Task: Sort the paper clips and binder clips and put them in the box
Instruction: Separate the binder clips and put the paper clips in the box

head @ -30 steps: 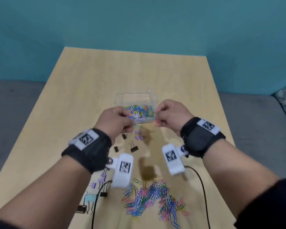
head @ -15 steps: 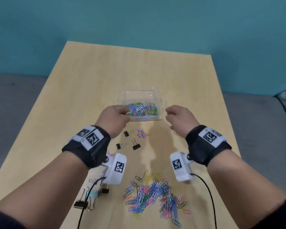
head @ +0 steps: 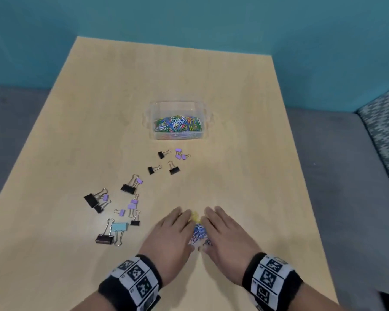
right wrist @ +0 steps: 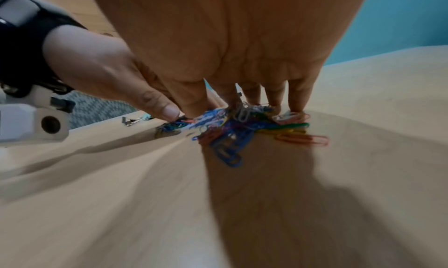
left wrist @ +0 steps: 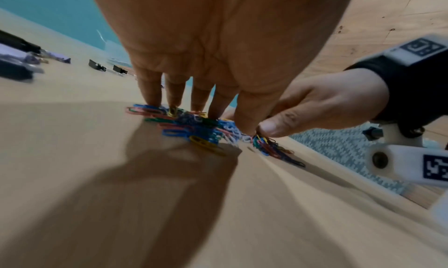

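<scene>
Now both hands, L (head: 170, 237) & R (head: 226, 235), fingers straight, press paper-clip pile (head: 199, 233) between them.

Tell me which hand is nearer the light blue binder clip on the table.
Left. The left hand lies just right of the light blue binder clip; the right hand is farther right, beyond the paper clip pile.

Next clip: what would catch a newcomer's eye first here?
Both hands, left hand and right hand, lie on the near table, scooping a pile of coloured paper clips between them. Farther back stands a clear box already holding paper clips. Black, purple and blue binder clips lie scattered to the left.
</scene>
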Demonstrator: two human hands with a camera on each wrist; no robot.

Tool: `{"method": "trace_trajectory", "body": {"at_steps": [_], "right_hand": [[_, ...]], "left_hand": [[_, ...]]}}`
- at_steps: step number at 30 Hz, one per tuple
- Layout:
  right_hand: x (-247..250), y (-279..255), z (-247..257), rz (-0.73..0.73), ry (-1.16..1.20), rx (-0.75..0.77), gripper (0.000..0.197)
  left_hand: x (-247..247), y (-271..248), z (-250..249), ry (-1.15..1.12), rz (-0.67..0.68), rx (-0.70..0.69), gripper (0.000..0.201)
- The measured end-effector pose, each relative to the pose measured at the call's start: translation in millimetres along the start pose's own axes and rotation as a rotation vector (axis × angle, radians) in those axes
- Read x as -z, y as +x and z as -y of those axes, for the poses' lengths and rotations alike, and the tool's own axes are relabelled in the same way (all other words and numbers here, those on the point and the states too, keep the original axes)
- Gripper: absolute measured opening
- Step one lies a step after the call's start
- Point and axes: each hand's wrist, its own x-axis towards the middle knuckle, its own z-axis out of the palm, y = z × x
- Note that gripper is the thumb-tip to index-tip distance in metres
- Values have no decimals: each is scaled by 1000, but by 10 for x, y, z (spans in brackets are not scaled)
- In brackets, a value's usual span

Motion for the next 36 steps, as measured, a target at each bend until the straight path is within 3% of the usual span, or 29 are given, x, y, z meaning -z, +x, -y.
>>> {"method": "trace_trajectory", "body": {"at_steps": [2, 5, 8, 11, 17, 23, 29, 36], "right_hand": [[-3, -148, -53, -54, 80, -6, 60], [-4, -416, -125, -144, 159, -185, 66], [-46, -588, -68, -32, 152, -355, 81], [-75, -524, 59, -33, 168, -369, 89], [-14, -140, 289, -124, 185, -325, 70], [132, 122, 328, -122, 140, -280, 38], [313, 195, 268, 28, 91, -257, 56], [495, 241, 245, 19, 80, -240, 31]], "left_hand": [[-3, -94, 53, -3, -27, 10, 57], [43, -248, 106, -83, -51, 176, 70], [13, -334, 100, -111, -19, 237, 89], [-44, -272, 35, -123, -52, 224, 90], [-18, 17, -139, -148, -116, 225, 74], [70, 246, -148, -95, -100, 255, 26], [150, 328, -80, -71, -83, 245, 21], [233, 339, -29, -187, -86, 274, 13]]}}
